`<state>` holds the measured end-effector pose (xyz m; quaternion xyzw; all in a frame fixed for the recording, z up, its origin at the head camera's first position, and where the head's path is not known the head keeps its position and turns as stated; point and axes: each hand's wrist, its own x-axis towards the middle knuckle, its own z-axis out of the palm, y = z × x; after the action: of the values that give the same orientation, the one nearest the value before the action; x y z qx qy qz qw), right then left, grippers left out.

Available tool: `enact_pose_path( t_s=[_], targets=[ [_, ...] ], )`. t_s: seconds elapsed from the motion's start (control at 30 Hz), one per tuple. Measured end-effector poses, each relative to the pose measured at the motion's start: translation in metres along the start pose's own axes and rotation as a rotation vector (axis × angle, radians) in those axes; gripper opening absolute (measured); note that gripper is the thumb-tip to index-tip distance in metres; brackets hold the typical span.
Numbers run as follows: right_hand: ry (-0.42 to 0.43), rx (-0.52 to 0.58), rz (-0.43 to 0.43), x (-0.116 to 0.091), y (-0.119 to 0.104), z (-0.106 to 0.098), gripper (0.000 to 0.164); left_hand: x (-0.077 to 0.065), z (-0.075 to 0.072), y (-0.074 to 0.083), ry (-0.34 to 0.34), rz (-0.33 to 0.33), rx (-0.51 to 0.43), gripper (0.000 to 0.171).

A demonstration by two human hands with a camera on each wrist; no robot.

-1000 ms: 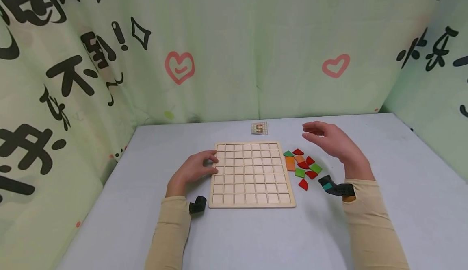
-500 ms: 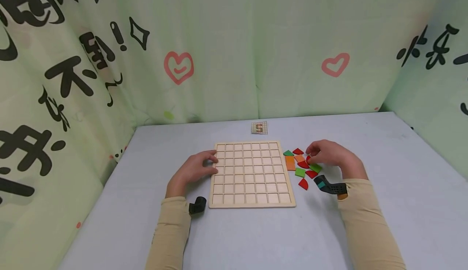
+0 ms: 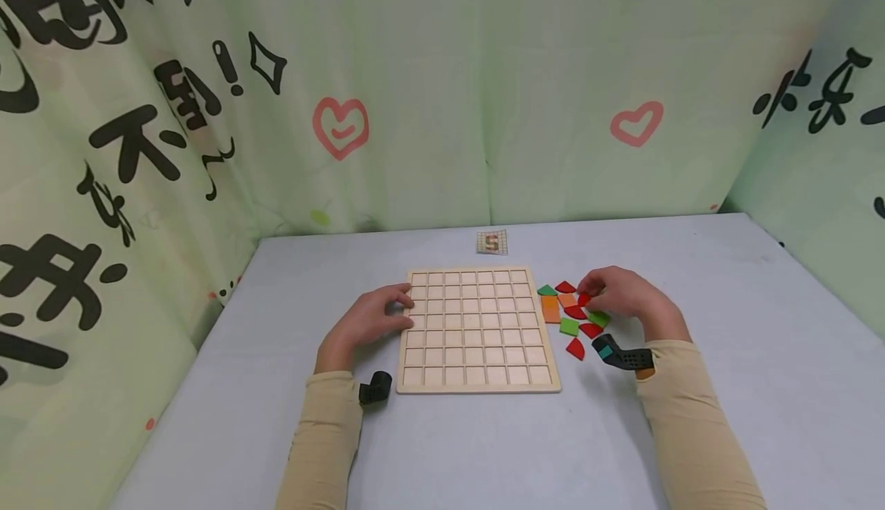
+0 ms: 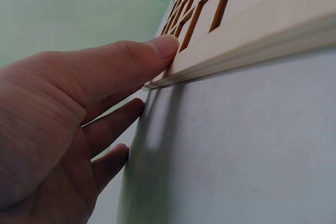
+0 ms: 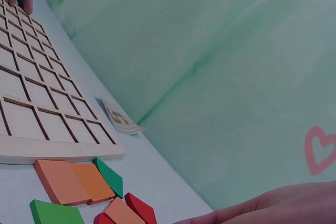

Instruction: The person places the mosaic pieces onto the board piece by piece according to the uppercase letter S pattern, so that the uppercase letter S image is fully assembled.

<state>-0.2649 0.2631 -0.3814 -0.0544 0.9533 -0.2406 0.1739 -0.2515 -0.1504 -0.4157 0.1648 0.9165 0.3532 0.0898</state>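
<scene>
A wooden grid board (image 3: pixel 478 329) lies flat on the table. My left hand (image 3: pixel 365 319) touches its left edge. In the left wrist view the thumb (image 4: pixel 123 61) lies on the rim, and the other fingers are loosely extended beside and below it. At the right of the board my right hand (image 3: pixel 625 295) pinches a small red piece (image 3: pixel 584 299) between thumb and fingertips, low over the loose pieces. Around it lie an orange rectangle (image 3: pixel 550 309), a light green piece (image 3: pixel 569 326), a dark green piece (image 3: pixel 547 290) and several red ones. The right wrist view hides the fingertips.
A small printed card (image 3: pixel 492 243) lies beyond the board near the table's back edge. The white table (image 3: pixel 477 448) is bordered behind and at the sides by a pale green curtain (image 3: pixel 429 110).
My right hand has come down and toward me from above the back of the pieces, and its fingertips now pinch a red piece. The left hand has stayed at the board's edge.
</scene>
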Motion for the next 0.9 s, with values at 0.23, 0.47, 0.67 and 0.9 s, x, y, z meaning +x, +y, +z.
enact_pose_path(
  t_s=[0.23, 0.47, 0.67, 0.9],
  targets=[
    [0.057, 0.000, 0.032, 0.0030, 0.0024, 0.0037, 0.031, 0.0010, 0.0012, -0.0017, 0.003, 0.004, -0.001, 0.027],
    [0.126, 0.001, 0.115, 0.0028, 0.0046, 0.0045, 0.038, 0.0009, 0.0007, 0.0000, 0.005, 0.009, -0.004, 0.027],
    [0.085, -0.007, 0.073, 0.0013, 0.0058, 0.0019, 0.038, 0.0002, 0.0002, 0.0020, 0.005, 0.009, -0.002, 0.027],
    [0.099, -0.003, 0.078, 0.0012, 0.0037, 0.0019, 0.034, -0.0005, -0.0002, 0.0022, 0.010, 0.013, 0.000, 0.026]
  ],
)
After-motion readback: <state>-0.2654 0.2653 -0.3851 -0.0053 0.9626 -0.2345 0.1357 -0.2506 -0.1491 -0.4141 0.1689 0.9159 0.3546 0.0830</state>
